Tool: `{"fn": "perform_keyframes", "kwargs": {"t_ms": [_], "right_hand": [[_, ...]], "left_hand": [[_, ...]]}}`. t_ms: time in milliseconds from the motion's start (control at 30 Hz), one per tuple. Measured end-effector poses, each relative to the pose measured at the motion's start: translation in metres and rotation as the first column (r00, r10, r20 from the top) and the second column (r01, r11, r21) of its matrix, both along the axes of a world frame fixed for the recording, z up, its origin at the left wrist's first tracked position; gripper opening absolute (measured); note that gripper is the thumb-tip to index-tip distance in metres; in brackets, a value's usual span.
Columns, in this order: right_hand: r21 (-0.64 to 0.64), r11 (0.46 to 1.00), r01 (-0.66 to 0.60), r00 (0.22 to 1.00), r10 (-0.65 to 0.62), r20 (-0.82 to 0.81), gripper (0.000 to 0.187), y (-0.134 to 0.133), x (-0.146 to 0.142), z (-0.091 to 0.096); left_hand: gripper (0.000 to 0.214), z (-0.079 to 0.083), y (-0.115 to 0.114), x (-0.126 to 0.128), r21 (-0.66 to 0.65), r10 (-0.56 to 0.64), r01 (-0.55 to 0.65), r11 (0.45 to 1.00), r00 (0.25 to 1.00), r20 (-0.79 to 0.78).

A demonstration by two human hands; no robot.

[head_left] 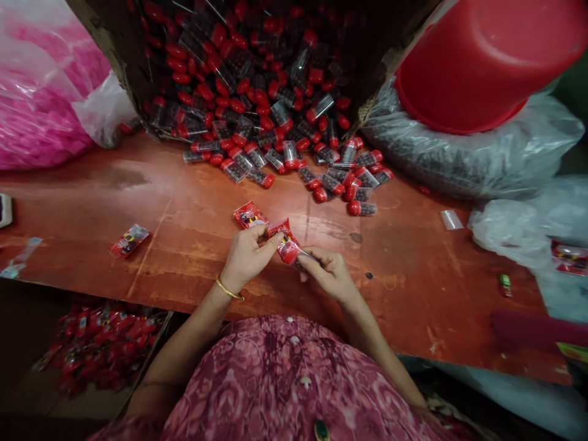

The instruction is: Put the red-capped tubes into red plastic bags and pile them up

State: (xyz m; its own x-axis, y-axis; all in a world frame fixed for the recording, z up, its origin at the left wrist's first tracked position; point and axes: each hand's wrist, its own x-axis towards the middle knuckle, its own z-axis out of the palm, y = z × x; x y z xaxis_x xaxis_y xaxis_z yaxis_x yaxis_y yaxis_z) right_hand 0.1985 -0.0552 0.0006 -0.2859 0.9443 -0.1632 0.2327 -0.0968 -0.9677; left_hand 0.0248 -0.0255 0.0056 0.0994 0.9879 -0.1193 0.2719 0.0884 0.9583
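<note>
My left hand point(248, 256), with a gold bangle at the wrist, pinches a small red printed packet point(282, 229) by its edge. Closed around a clear tube with a red cap point(290, 252), my right hand point(334, 274) holds it against the packet. The red end points up and left, at the packet; whether it is inside the packet I cannot tell. Just beyond my left fingers lie more red packets point(249, 214), flat on the wooden table point(184, 245). Another red packet point(129, 241) lies off to the left.
A tipped carton point(105, 43) spills many red-capped tubes point(261, 116) onto the table. A red bucket point(478, 67) rests on a filled plastic bag point(468, 159) at right. Pink items fill a bag point(41, 104) at left. Filled red packets point(101, 346) lie below the table's left edge.
</note>
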Motion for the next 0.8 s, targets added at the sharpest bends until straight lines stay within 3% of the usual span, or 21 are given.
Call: {"fn": "perform_keyframes", "kwargs": {"t_ms": [233, 367, 500, 600, 700, 800], "right_hand": [[0.017, 0.995, 0.095, 0.993, -0.094, -0.066, 0.037, 0.001, -0.002, 0.000], [0.029, 0.988, 0.151, 0.987, -0.149, -0.053, 0.039, 0.004, -0.001, -0.001], [0.063, 0.993, 0.096, 0.995, -0.095, -0.015, 0.039, 0.005, -0.001, -0.001], [0.038, 0.993, 0.109, 0.994, -0.108, -0.027, 0.036, 0.003, -0.003, -0.007], [-0.034, 0.969, 0.245, 0.969, -0.246, -0.019, 0.036, 0.004, -0.001, -0.021], [0.094, 0.934, 0.346, 0.910, -0.358, 0.207, 0.034, 0.010, 0.004, -0.036]], "left_hand": [[0.029, 0.000, -0.008, 0.018, -0.154, 0.034, 0.020, 0.988, 0.939, 0.341], [0.026, 0.001, -0.010, 0.019, -0.180, 0.014, 0.061, 0.982, 0.921, 0.389], [0.024, 0.002, -0.008, 0.016, -0.173, 0.015, 0.057, 0.983, 0.923, 0.384], [0.024, -0.001, -0.003, 0.013, -0.215, 0.145, -0.065, 0.974, 0.913, 0.381], [0.031, -0.006, 0.002, 0.010, -0.360, 0.304, -0.153, 0.920, 0.859, 0.412], [0.040, -0.009, 0.006, 0.009, -0.499, 0.345, -0.101, 0.861, 0.837, 0.426]]}}
